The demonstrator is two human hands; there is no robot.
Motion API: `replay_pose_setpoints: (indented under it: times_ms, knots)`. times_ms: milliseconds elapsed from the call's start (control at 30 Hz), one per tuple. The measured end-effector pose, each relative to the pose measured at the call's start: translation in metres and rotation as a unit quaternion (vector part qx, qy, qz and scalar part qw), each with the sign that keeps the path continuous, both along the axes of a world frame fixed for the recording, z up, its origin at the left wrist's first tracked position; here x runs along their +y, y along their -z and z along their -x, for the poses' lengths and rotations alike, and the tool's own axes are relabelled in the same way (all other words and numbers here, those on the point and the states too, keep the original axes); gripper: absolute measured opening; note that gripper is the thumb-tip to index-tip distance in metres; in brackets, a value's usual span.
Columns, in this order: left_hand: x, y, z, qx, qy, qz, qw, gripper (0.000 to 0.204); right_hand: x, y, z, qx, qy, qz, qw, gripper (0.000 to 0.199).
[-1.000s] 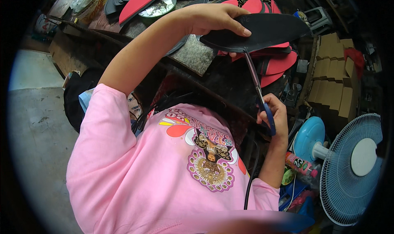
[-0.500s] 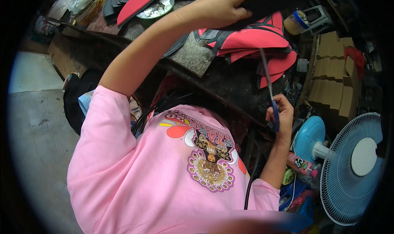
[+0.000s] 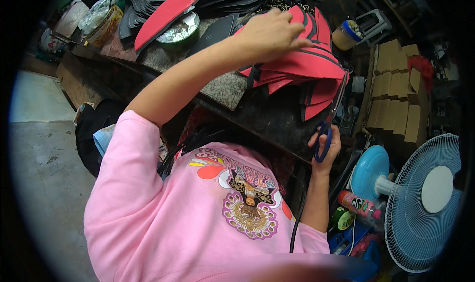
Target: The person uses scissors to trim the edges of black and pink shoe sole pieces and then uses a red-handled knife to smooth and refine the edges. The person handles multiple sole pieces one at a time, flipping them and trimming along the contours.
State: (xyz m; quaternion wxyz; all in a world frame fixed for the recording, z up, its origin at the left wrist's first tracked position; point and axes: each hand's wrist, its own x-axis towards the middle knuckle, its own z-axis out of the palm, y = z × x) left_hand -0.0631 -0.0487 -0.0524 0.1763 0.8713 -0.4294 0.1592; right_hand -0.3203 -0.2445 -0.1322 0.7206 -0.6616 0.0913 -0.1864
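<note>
My left hand (image 3: 277, 35) reaches across to a pile of red, black-edged curved foam pieces (image 3: 309, 64). It rests over their upper side, thumb stretched out and the other fingers partly hidden, with no piece visibly lifted in it. Lower down, at the right, my right hand (image 3: 327, 143) has its fingers through the blue handles of a pair of scissors (image 3: 322, 138). The metal blades point up and touch or overlap the right end of the red pile; their exact contact is unclear.
A long red piece (image 3: 166, 17) leans by a green bowl (image 3: 180, 32) at the back left, near stacked dark pieces (image 3: 227, 0). On the right are a blue-lidded jar (image 3: 347, 35), cardboard boxes (image 3: 396, 91), a bottle (image 3: 358, 203) and a fan (image 3: 425, 198).
The dark curved piece my left hand held up is no longer raised; that hand has come down onto the red pile. My right hand and the scissors have shifted slightly, blades now tilting right.
</note>
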Motion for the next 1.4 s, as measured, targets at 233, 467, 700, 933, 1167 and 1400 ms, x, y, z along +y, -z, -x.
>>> replay_pose_setpoints:
  times_ms: [233,467,700,933,1167,1400]
  knots:
    - [-0.058,0.037,-0.07,0.095,-0.079,-0.136,0.983,0.058,0.002,-0.001,-0.001,0.002,0.009,-0.023,1.0,0.053]
    - [-0.082,0.045,-0.095,0.161,-0.104,-0.043,0.98,0.044,0.001,-0.001,-0.001,0.001,-0.001,-0.017,1.0,0.051]
    - [-0.053,0.033,-0.126,0.163,-0.103,0.323,0.927,0.035,0.001,-0.003,-0.002,-0.01,-0.001,-0.012,1.0,0.052]
    - [0.011,-0.04,-0.031,0.17,0.131,0.359,0.908,0.027,-0.004,0.002,0.0,-0.018,0.014,0.017,1.0,0.057]
    - [0.065,-0.042,0.091,0.027,0.251,-0.043,0.967,0.025,0.006,-0.027,-0.005,-0.088,0.009,0.056,0.994,0.065]
    - [0.051,-0.035,0.117,-0.103,0.195,0.103,0.97,0.019,0.029,-0.053,0.005,0.034,-0.058,0.12,0.99,0.056]
